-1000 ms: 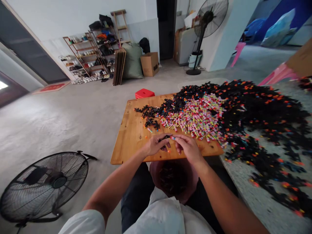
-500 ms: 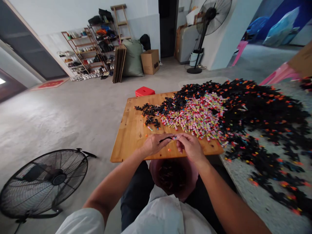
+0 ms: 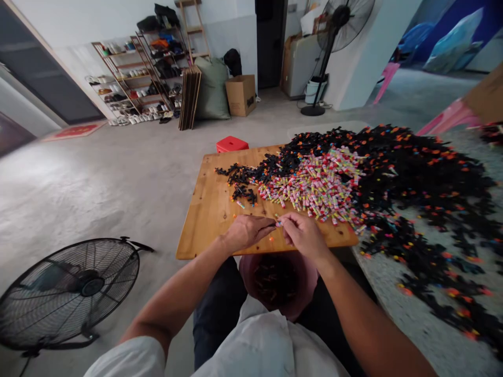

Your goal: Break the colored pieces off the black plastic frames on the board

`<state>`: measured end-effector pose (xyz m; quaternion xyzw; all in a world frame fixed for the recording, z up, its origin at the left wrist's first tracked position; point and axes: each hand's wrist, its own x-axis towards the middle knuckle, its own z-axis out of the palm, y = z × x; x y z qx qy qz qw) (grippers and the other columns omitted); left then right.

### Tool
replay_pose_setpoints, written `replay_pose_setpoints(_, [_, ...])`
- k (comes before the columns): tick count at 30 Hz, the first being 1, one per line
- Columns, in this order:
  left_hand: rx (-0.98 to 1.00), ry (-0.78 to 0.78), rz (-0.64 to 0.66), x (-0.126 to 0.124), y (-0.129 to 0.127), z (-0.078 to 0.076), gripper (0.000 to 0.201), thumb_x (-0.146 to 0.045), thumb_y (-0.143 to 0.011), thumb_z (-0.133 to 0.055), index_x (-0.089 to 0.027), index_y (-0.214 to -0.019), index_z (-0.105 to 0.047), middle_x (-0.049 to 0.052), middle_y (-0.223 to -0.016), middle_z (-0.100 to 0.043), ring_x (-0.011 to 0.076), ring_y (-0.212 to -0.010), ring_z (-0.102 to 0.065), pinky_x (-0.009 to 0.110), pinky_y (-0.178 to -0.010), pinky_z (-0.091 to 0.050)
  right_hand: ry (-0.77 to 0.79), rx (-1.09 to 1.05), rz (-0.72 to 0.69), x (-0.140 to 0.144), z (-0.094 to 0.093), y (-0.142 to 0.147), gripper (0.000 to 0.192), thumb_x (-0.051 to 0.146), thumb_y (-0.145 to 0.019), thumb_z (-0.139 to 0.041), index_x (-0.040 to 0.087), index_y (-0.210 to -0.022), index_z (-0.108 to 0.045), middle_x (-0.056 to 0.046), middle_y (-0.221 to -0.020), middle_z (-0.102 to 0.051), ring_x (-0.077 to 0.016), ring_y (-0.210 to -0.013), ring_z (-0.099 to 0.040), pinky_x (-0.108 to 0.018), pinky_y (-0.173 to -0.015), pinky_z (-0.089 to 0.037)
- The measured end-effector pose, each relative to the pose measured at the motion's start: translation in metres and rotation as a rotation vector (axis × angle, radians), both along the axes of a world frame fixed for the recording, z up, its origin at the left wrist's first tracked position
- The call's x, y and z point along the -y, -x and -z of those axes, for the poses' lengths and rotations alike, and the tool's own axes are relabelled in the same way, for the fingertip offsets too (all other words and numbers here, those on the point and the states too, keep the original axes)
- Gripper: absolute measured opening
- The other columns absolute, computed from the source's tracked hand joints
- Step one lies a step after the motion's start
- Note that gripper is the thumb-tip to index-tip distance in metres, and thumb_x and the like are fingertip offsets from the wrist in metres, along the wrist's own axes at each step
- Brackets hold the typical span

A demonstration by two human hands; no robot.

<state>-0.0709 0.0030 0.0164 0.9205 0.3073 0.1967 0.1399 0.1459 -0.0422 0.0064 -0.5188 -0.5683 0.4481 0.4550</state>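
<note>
Both hands meet over the near edge of the wooden tabletop (image 3: 204, 209), fingertips almost touching. Left hand (image 3: 245, 232) has its grip pinched together on a thin black piece (image 3: 270, 223), w/ thumb and forefinger closed round it. Right hand (image 3: 304, 234) has its grip clamped on a small coloured tube (image 3: 279, 223), its end pressed right up against the black piece, so the two parts touch btwn the hands. Just below them a tiny orange bit (image 3: 271, 240) lies loose on the wood. Beyond the hands, mid-board, sits a heap of coloured tubes (image 3: 314, 183), pink, yellow and green mixed. Round it and spreading far to the right is a big pile of black pieces (image 3: 424, 178) w/ orange specks, running off the board onto the speckled grey surface (image 3: 396, 293) beside it. A few black pieces (image 3: 243, 193) lie apart at the left of the heap. Under the hands, in the person's lap, a pink bowl (image 3: 304, 293) holds dark pieces; can't tell what state they're in, too small. On the floor at lower left stands a black fan (image 3: 70, 293). Behind the board there's a red stool (image 3: 231, 144), further back a cardboard box (image 3: 240, 94) and a shoe rack (image 3: 129, 84) along the wall.
</note>
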Motion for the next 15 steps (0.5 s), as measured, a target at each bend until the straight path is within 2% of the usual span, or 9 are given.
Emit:
replay_pose_setpoints(3, [-0.048,0.028,-0.044,0.006,-0.006,0.000,0.040,-0.046,-0.110,-0.041,-0.023,-0.120,-0.073,0.005,-0.102,-0.080,0.0168,-0.089,-0.076,0.022,-0.075,-0.051,-0.059,0.002,0.032,0.007,0.002,0.003,0.029,0.046,-0.098,-0.058,0.020,-0.090,-0.069,0.003,-0.057,-0.057,-0.0122,-0.047,-0.054,-0.022,-0.044,-0.043])
replay_pose_setpoints(7, [-0.081,0.077,-0.056,0.014,-0.013,0.003,0.044,-0.047,-0.110,-0.039,-0.023,-0.121,-0.074,0.006,-0.103,-0.080,0.0186,-0.093,-0.075,0.023,-0.078,-0.051,0.020,-0.188,0.001,0.012,0.010,0.003,0.033,0.051,-0.098,-0.059,0.020,-0.089,-0.067,0.006,-0.054,-0.053,-0.0114,-0.041,-0.048,-0.023,-0.038,-0.037])
replay_pose_setpoints(9, [-0.097,0.148,-0.041,0.012,-0.010,0.004,0.044,-0.049,-0.109,-0.041,-0.024,-0.123,-0.074,0.006,-0.107,-0.080,0.0196,-0.096,-0.075,0.024,-0.081,-0.051,0.043,-0.203,-0.014,0.013,0.018,-0.001,0.032,0.050,-0.097,-0.059,0.020,-0.090,-0.067,0.006,-0.055,-0.053,-0.0111,-0.041,-0.047,-0.023,-0.040,-0.037])
replay_pose_setpoints(12, [-0.101,0.372,0.017,-0.004,0.002,0.008,0.043,-0.056,-0.101,-0.055,-0.027,-0.128,-0.072,0.005,-0.114,-0.079,0.0206,-0.101,-0.074,0.026,-0.087,-0.053,0.106,-0.064,-0.049,0.017,0.037,-0.011,0.030,0.046,-0.098,-0.057,0.020,-0.084,-0.066,0.006,-0.053,-0.052,-0.0108,-0.043,-0.048,-0.022,-0.043,-0.037])
replay_pose_setpoints(14, [-0.023,0.472,-0.017,-0.025,0.012,0.014,0.045,-0.055,-0.100,-0.058,-0.025,-0.129,-0.072,0.006,-0.117,-0.078,0.0208,-0.103,-0.073,0.028,-0.090,-0.053,0.218,0.104,-0.170,0.022,0.051,-0.019,0.031,0.043,-0.097,-0.058,0.020,-0.079,-0.067,0.005,-0.052,-0.055,-0.0109,-0.044,-0.050,-0.022,-0.045,-0.037])
replay_pose_setpoints(15, [0.034,0.470,-0.075,-0.037,0.015,0.018,0.043,-0.051,-0.102,-0.055,-0.022,-0.128,-0.072,0.007,-0.118,-0.077,0.0206,-0.103,-0.072,0.028,-0.091,-0.053,0.288,0.182,-0.268,0.024,0.057,-0.022,0.030,0.042,-0.096,-0.059,0.020,-0.078,-0.068,0.004,-0.053,-0.059,-0.0111,-0.043,-0.051,-0.022,-0.045,-0.037])
